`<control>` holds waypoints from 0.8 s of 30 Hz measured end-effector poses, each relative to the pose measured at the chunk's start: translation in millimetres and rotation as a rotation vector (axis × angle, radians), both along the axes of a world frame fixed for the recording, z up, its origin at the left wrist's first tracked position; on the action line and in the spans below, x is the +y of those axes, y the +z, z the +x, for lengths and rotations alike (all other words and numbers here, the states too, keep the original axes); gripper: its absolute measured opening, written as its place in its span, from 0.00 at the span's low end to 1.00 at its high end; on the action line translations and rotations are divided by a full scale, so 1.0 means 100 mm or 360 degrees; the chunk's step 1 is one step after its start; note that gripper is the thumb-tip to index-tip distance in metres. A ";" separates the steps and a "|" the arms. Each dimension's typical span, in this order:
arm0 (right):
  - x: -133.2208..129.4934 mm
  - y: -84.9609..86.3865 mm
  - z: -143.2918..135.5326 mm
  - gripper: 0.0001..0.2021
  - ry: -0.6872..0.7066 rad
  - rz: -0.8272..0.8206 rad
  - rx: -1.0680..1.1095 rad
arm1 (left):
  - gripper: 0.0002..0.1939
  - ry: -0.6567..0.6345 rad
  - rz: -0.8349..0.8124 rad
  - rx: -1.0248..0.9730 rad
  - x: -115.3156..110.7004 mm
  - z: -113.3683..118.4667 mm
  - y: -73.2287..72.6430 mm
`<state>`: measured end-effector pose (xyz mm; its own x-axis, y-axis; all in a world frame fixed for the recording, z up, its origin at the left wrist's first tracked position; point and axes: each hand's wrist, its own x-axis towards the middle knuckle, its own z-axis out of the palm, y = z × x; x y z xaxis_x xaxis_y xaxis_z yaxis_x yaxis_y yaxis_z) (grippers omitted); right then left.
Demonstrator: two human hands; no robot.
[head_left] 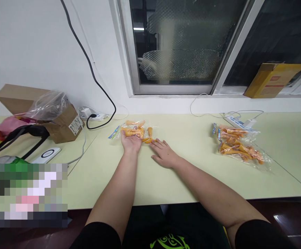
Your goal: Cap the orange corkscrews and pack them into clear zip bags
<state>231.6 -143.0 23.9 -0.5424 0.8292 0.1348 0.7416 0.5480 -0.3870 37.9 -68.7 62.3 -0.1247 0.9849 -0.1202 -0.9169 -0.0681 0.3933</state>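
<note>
My left hand [131, 142] is turned palm up against a clear plastic bag [116, 131] with orange plastic pieces [136, 132] in and around it. Its thumb lies along the bag's left part, and the other fingers are partly hidden among the pieces. Beside the bag, a loose orange piece with a flared end [150, 131] lies on the table. My right hand [165, 154] is palm down with its fingers stretched out. Its fingertips touch or nearly touch a small curved orange piece [148, 140] near my left hand.
Several clear bags of orange pieces [240, 151] lie on the right of the table [181, 186]. A power strip [235, 121] is behind them. At left are a cardboard box [64, 124], a black cable [93, 76], a white flat device [46, 155] and a black strap [36, 131].
</note>
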 end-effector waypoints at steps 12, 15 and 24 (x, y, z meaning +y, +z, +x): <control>0.04 0.03 0.03 0.36 -0.0099 -0.0109 -0.0146 | 0.29 -0.0153 0.0045 -0.0010 -0.02 0.07 0.01; 0.03 0.06 0.07 0.35 -0.0173 -0.0117 -0.0146 | 0.28 -0.0183 0.0049 -0.0006 -0.02 0.09 -0.02; -0.02 0.11 0.39 0.19 -0.0726 -0.0037 0.0005 | 0.26 -0.0258 0.0094 0.0060 -0.02 0.18 -0.09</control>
